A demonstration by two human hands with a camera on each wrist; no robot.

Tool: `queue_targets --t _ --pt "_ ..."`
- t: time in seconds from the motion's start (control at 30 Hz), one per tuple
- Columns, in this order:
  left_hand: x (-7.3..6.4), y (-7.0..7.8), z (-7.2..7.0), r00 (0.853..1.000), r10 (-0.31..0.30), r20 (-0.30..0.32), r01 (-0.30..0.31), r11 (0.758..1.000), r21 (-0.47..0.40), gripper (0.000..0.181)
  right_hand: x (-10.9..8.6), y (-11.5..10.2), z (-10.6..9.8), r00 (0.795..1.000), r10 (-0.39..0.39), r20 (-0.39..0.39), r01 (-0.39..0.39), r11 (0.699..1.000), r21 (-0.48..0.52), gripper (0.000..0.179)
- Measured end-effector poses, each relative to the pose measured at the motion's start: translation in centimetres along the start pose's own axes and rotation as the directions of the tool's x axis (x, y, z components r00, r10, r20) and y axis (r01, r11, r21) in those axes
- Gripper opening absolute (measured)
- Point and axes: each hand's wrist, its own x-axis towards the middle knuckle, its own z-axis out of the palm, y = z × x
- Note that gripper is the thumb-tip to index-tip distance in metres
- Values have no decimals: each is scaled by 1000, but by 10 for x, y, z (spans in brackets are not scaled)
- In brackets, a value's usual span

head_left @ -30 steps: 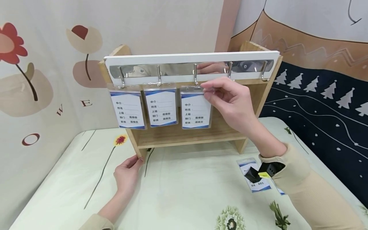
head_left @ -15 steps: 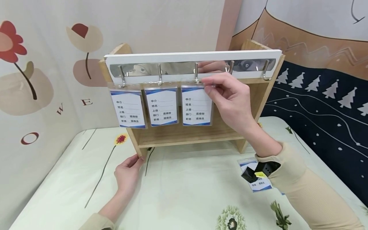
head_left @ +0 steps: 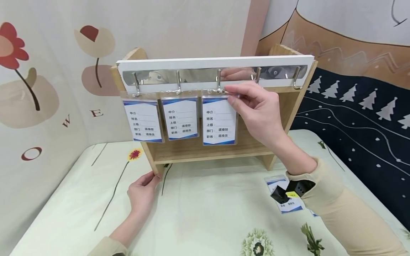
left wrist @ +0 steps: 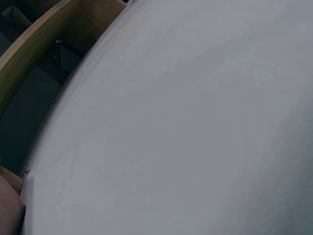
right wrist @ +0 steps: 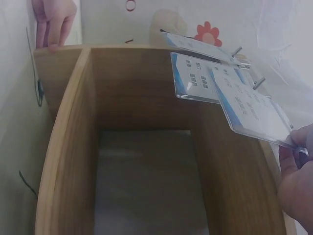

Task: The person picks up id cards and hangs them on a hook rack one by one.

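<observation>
My right hand (head_left: 261, 113) pinches the top right corner of a clear-sleeved ID badge (head_left: 219, 122) between thumb and fingertips. That badge's top edge is at the foot of the middle hook (head_left: 219, 79); whether the hook passes through its slot I cannot tell. In the right wrist view the same badge (right wrist: 252, 108) slants outward from the rack. Two like badges, one at the left end (head_left: 142, 121) and one beside it (head_left: 179, 119), hang on the first two hooks. Low at the left, my left hand (head_left: 141, 193) grips the foot of the wooden rack (head_left: 208, 153).
The rack's white front board (head_left: 205, 62) bears a metal strip with several hooks, and two at the right carry nothing. On the pale flowered cloth (head_left: 205, 206), another badge (head_left: 291, 206) lies partly under my right wrist, with a corner of one more beside it.
The pinched badge has risen slightly to the middle hook, and its lower edge has dropped a little since half a second ago. My left hand stays at the rack's foot.
</observation>
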Motion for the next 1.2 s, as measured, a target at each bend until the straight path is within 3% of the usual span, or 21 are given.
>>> queue_targets --t 0.17,0.47,0.73,1.0,1.2 --pt "0 1 0 1000 3 -3 -3 1000 0 33 -2 0 3 998 69 6 -68 997 -44 27" --pt "0 1 1 1000 4 -8 -4 1000 -2 33 -7 5 6 999 32 -20 -33 999 -25 27" --pt "0 0 0 1000 -3 -4 3 1000 5 33 -24 11 -1 998 27 -64 -27 1000 8 26" --pt "-1 1 0 1000 -4 6 4 1000 9 34 -47 18 -24 988 146 -52 -145 989 29 28" --pt "-1 1 0 1000 -10 3 10 1000 9 35 -66 23 -42 972 234 -12 -235 972 -20 29"
